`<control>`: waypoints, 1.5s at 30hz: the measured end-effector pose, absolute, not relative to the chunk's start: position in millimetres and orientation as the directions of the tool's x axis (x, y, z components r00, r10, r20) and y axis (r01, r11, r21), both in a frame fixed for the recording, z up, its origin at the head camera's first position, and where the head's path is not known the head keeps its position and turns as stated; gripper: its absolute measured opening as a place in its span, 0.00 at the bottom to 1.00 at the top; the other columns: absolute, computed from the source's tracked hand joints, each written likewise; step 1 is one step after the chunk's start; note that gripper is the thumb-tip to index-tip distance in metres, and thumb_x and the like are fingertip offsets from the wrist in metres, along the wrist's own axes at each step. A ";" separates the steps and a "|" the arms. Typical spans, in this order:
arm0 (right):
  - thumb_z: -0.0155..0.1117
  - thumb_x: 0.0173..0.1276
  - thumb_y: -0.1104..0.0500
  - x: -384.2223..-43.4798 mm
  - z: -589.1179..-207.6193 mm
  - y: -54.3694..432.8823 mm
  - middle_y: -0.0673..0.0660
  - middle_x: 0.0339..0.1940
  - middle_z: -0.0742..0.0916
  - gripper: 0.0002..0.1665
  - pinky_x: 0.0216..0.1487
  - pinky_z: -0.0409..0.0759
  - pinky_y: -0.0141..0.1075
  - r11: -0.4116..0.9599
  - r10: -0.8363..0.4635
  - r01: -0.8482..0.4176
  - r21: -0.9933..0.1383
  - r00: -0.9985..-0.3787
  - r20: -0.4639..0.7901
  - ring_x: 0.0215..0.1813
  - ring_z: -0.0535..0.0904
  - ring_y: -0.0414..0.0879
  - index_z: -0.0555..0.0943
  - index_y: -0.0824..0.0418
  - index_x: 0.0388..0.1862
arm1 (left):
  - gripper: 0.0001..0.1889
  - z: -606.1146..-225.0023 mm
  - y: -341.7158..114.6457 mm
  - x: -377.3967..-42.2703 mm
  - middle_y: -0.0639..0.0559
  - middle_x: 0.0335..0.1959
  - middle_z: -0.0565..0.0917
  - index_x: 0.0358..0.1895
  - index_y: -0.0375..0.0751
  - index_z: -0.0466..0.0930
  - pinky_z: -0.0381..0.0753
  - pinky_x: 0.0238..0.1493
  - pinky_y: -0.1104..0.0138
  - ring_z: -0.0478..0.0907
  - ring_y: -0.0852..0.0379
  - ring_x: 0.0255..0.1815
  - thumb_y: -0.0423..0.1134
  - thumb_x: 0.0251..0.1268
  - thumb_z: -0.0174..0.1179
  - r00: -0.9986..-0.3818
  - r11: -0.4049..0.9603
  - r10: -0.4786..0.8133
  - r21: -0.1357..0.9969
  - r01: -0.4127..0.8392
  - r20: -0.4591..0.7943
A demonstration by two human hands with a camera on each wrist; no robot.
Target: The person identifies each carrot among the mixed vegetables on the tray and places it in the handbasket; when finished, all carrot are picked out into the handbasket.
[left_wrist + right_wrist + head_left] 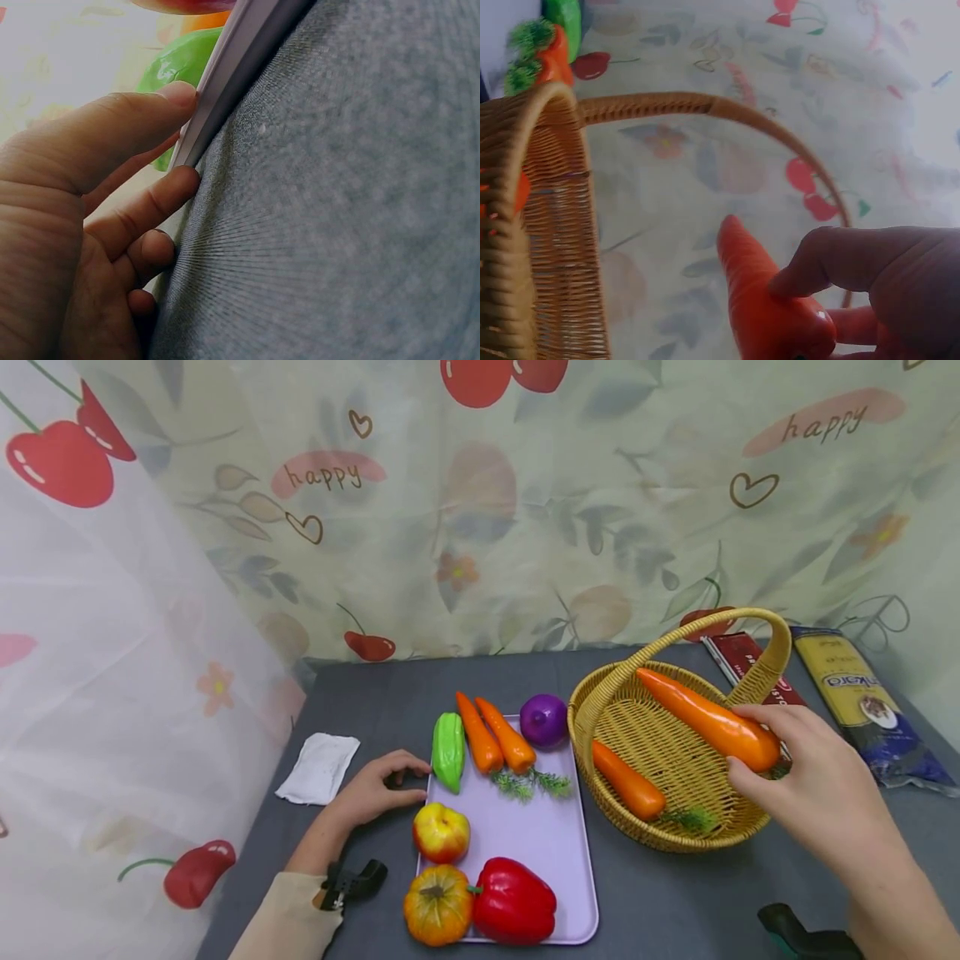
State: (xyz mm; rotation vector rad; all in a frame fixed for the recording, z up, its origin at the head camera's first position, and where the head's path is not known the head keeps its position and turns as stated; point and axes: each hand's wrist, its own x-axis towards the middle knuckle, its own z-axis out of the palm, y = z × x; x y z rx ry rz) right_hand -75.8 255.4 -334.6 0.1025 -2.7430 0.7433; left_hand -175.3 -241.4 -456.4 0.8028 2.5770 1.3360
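My right hand [813, 777] pinches the thick end of an orange carrot [697, 714] between thumb and fingers, over the wicker basket [588, 768]. The carrot's narrow tip points to the far left. Another carrot [626, 781] with green fronds lies inside the basket. On the left, the fingertips and thumb of my left hand [378, 789] touch the left edge of the lilac tray [517, 835]; the left wrist view shows them right at its rim [217, 82]. Close to that hand lie a green pepper-like vegetable [448, 747] and a yellow-red apple [442, 832].
Two carrots [480, 735] and a purple onion-like ball [543, 720] lie at the tray's far end; a small pumpkin [438, 906] and red bell pepper [515, 902] at its near end. A white cloth [317, 768] lies left, bagged food packs [855, 693] behind the basket's right.
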 end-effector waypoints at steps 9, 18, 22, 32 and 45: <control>0.77 0.61 0.57 -106.6 -366.3 253.3 0.70 0.54 0.80 0.34 0.39 0.74 0.48 0.844 -0.038 -0.146 -0.515 -0.976 0.214 0.45 0.77 0.60 0.78 0.69 0.63 | 0.17 -456.5 -241.5 -175.2 0.36 0.46 0.83 0.52 0.32 0.85 0.72 0.42 0.55 0.72 0.36 0.39 0.29 0.59 0.74 -0.850 0.471 0.511 0.786 0.400 0.126; 0.77 0.62 0.54 -124.4 -400.9 239.2 0.67 0.50 0.84 0.32 0.42 0.74 0.48 0.848 -0.130 -0.163 -0.504 -0.986 0.100 0.44 0.78 0.57 0.80 0.69 0.61 | 0.17 -456.1 -241.8 -174.7 0.36 0.45 0.82 0.53 0.33 0.85 0.71 0.42 0.53 0.72 0.35 0.39 0.29 0.60 0.74 -0.853 0.473 0.509 0.790 0.390 0.116; 0.77 0.63 0.54 -127.3 -410.6 235.4 0.64 0.48 0.85 0.30 0.46 0.75 0.51 0.846 -0.188 -0.199 -0.495 -0.979 0.074 0.44 0.78 0.56 0.82 0.68 0.59 | 0.17 -455.9 -242.1 -174.0 0.36 0.45 0.82 0.53 0.33 0.85 0.71 0.42 0.51 0.72 0.35 0.39 0.29 0.59 0.74 -0.853 0.470 0.509 0.793 0.388 0.116; 0.75 0.64 0.53 -129.2 -416.0 234.9 0.62 0.48 0.86 0.31 0.49 0.78 0.56 0.853 -0.240 -0.193 -0.484 -0.970 -0.035 0.44 0.80 0.55 0.81 0.68 0.61 | 0.18 -455.2 -242.0 -174.7 0.36 0.46 0.82 0.53 0.33 0.85 0.72 0.43 0.53 0.72 0.36 0.39 0.29 0.60 0.74 -0.852 0.473 0.510 0.788 0.393 0.118; 0.69 0.72 0.48 -118.6 -372.4 244.8 0.72 0.63 0.80 0.35 0.54 0.74 0.65 0.843 -0.166 -0.140 -0.519 -0.986 -0.003 0.60 0.77 0.69 0.75 0.68 0.69 | 0.17 -455.4 -241.3 -173.2 0.36 0.46 0.82 0.52 0.32 0.85 0.72 0.42 0.52 0.72 0.36 0.39 0.29 0.59 0.74 -0.854 0.463 0.505 0.795 0.392 0.126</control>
